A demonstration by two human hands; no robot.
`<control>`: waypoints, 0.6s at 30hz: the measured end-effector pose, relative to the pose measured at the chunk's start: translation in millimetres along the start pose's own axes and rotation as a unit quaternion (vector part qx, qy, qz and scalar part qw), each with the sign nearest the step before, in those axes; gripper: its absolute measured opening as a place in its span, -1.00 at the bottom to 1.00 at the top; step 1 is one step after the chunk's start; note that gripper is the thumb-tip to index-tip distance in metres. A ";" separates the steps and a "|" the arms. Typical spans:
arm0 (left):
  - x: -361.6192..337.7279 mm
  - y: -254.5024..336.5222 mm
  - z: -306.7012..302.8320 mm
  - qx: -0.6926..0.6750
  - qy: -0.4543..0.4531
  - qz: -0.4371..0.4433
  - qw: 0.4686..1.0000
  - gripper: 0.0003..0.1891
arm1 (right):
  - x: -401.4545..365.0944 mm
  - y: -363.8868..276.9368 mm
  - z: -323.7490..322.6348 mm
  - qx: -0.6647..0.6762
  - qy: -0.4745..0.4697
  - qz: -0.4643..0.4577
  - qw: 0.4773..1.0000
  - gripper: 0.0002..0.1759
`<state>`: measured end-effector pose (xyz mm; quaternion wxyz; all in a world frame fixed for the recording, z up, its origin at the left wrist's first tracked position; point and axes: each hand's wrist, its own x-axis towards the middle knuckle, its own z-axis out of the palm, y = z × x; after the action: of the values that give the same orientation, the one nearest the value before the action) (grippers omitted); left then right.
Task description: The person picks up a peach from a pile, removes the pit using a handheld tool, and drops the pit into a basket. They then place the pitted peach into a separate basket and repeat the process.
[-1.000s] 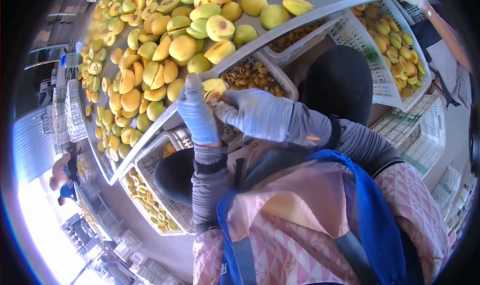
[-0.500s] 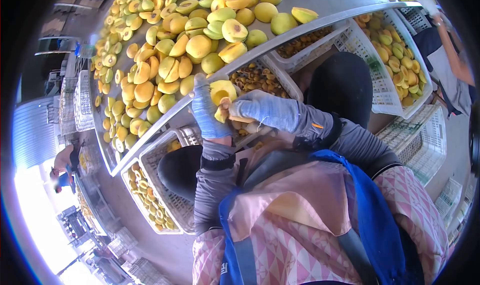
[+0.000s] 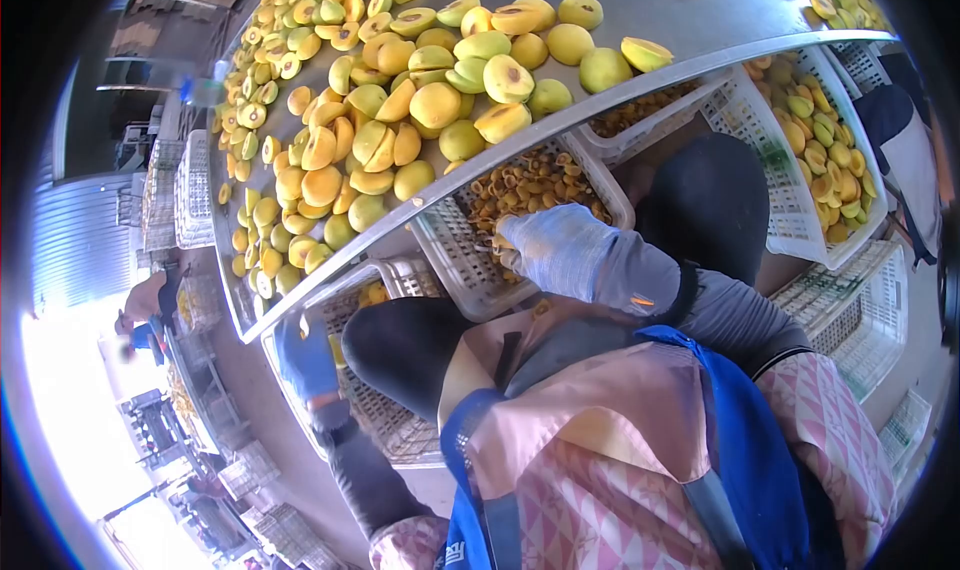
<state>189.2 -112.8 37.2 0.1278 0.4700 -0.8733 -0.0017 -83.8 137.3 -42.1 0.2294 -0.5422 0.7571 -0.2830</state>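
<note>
My left hand (image 3: 306, 358), in a blue knit glove, is low on the left, over the crate of peach halves beside my knee. Motion smears its fingers, and whether it holds anything cannot be made out. My right hand (image 3: 570, 252), in a similar glove, is above a white crate (image 3: 470, 295) of brown peach pits (image 3: 530, 185). Its fingers are curled closed, pointing left; anything inside them is hidden. Beyond both hands, many yellow peaches (image 3: 435, 105), whole-looking and halved, are heaped on the metal table (image 3: 690, 30).
The table's raised metal rim (image 3: 560, 122) runs in front of me. On the right stand a crate of peach halves (image 3: 825, 160) and a stacked crate (image 3: 850, 305). My dark-clothed knees (image 3: 705, 205) sit between crates. Other people are at the far right and far left.
My left hand has left the cut peach in front of me and dropped to the left; the peach is no longer visible between my hands. My right hand now hangs over the pits. The view has shifted.
</note>
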 end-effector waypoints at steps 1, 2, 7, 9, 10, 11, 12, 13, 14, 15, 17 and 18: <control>14.9 25.4 4.8 -0.053 0.018 0.061 0.997 -0.76 | -0.3 -0.8 0.6 0.018 0.018 -0.016 1.000 -0.73; 34.2 45.5 14.1 -0.106 0.037 0.121 0.986 -0.76 | -0.4 -2.3 -1.1 0.017 0.016 -0.020 1.000 -0.73; 139.2 139.7 77.2 -0.066 -0.089 0.195 0.975 -0.57 | 0.0 -4.2 -13.7 0.055 -0.011 0.027 0.998 -0.69; 160.4 156.9 95.0 0.004 -0.142 0.168 0.976 -0.50 | 0.3 -4.0 -18.9 0.062 -0.017 0.043 0.997 -0.68; 165.0 162.1 98.4 -0.009 -0.159 0.136 0.978 -0.45 | 0.1 -4.7 -20.1 0.069 -0.025 0.054 0.996 -0.67; 168.3 165.9 101.5 -0.021 -0.174 0.102 0.979 -0.40 | -0.1 -5.1 -20.9 0.072 -0.025 0.057 0.995 -0.67; 172.5 160.6 109.4 -0.076 -0.184 0.085 0.976 -0.39 | -0.2 -5.9 -21.2 0.081 -0.012 0.043 0.996 -0.67; 171.9 157.4 110.9 -0.074 -0.186 0.085 0.976 -0.39 | 0.2 -6.5 -20.9 0.089 0.002 0.029 0.996 -0.67; 169.8 153.3 111.8 -0.076 -0.155 0.090 0.981 -0.41 | 0.4 -6.0 -18.1 0.092 0.002 0.030 0.995 -0.67; 166.9 149.7 112.8 -0.080 -0.125 0.096 0.984 -0.42 | 0.1 -4.6 -14.1 0.120 0.059 0.005 0.991 -0.68; 161.7 138.3 114.3 -0.256 -0.093 0.068 0.960 -0.47 | 0.5 -3.8 -14.8 0.145 0.117 -0.016 0.982 -0.69; 157.4 130.9 113.9 -0.421 -0.057 0.034 0.904 -0.53 | 2.3 -6.8 -19.0 0.175 0.137 -0.008 0.975 -0.70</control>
<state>-26.5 -182.3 -21.9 0.2639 0.3412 -0.8125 -0.3921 -92.2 136.7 -23.6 0.2121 -0.4562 0.7157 -0.4844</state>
